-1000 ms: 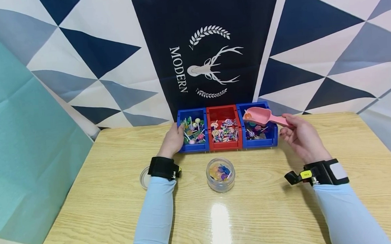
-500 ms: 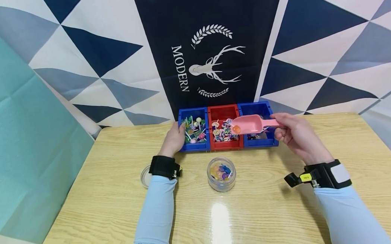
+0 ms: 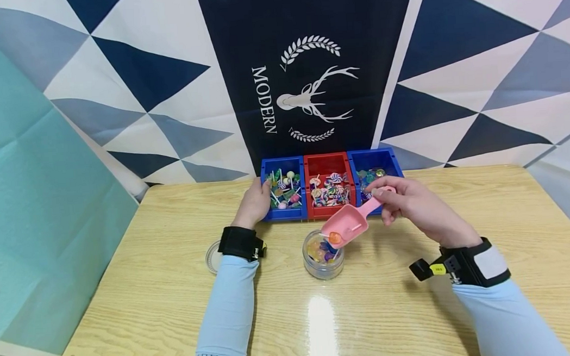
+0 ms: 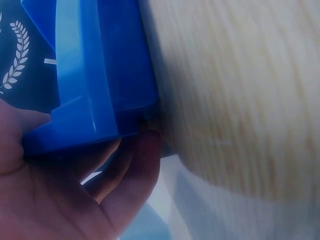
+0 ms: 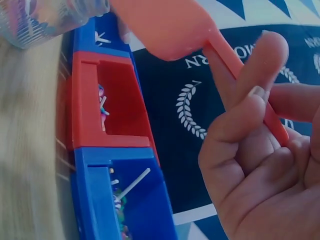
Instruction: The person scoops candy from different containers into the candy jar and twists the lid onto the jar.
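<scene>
By its handle my right hand (image 3: pixel 414 205) pinches a pink scoop (image 3: pixel 351 223), tilted over the rim of a clear round jar (image 3: pixel 324 272). An orange lollipop (image 3: pixel 335 237) lies near the scoop's lip. Inside the jar are yellow, blue and purple candies. My left hand (image 3: pixel 252 204) grips the outer side of the left blue bin (image 3: pixel 283 215); in the left wrist view its thumb is at the rim and the fingers (image 4: pixel 145 160) curl round the blue wall (image 4: pixel 130 55). The right wrist view shows the scoop (image 5: pixel 165 25) beside the jar's mouth.
A red bin (image 3: pixel 330 212) of striped lollipops stands between the left bin and a right blue bin (image 3: pixel 394 163), all joined in a row against the patterned backdrop. A round lid (image 3: pixel 212 257) lies on the wooden table (image 3: pixel 150 295), partly behind the left forearm.
My right hand has carried the scoop from above the right blue bin, left and toward me, to the jar, tipping its lip downward. The left hand stays on its bin.
</scene>
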### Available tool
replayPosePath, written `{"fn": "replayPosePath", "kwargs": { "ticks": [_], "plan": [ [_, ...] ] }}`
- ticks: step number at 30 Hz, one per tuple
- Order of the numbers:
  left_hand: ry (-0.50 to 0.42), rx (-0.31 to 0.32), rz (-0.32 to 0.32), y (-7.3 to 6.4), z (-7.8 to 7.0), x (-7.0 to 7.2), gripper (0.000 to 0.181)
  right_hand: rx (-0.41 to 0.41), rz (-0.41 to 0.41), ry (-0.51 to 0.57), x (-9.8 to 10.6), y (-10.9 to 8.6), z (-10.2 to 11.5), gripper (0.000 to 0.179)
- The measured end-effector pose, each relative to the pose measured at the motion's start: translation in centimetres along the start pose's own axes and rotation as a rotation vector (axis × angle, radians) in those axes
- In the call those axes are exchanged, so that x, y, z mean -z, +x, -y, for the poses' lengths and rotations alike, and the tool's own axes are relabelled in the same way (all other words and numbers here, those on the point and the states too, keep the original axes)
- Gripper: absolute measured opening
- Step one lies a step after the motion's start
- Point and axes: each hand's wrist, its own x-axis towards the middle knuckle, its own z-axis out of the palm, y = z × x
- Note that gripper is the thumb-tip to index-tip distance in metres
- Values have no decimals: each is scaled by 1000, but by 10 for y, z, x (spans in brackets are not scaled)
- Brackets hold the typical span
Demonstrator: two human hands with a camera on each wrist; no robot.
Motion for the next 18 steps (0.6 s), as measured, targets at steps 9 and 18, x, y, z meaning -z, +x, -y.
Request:
{"fn": "replayPosePath", "kwargs": {
  "ticks": [9, 18],
  "plan": [
    [3, 5, -1, 1, 1, -1, 51, 18, 14, -85, -4, -4, 7, 37],
    [-1, 9, -2, 1, 0, -1, 51, 31, -50, -74, 1, -5, 6, 36]
  ]
}}
